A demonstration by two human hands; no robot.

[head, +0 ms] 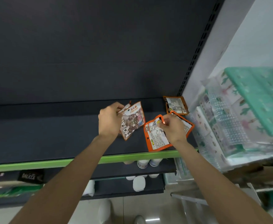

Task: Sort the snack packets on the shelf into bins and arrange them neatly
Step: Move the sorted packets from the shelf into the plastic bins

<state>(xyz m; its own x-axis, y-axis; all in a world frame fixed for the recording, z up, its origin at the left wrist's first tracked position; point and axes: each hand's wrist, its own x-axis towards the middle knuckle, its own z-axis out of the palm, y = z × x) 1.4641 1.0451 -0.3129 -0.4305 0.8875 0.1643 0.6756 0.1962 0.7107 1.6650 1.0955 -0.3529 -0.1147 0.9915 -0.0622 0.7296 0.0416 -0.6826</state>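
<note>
While gripping packets (pixel 133 120): both hands

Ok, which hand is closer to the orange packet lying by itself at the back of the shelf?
Right. The right hand pinches an orange-edged packet just in front of the lone orange packet; the left hand holds the stone candy packet farther left.

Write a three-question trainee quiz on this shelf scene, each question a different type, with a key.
1. True or false: the left hand holds the stone candy packet.
2. How many orange packets are on the shelf? A) one B) three C) five
3. Fill in: the right hand pinches the top of the nearest orange packet, which lies by the shelf's ____ front edge.

Key: 1 true; 2 B, counting the far orange packet and the one partly under the right hand; 3 green.
</note>
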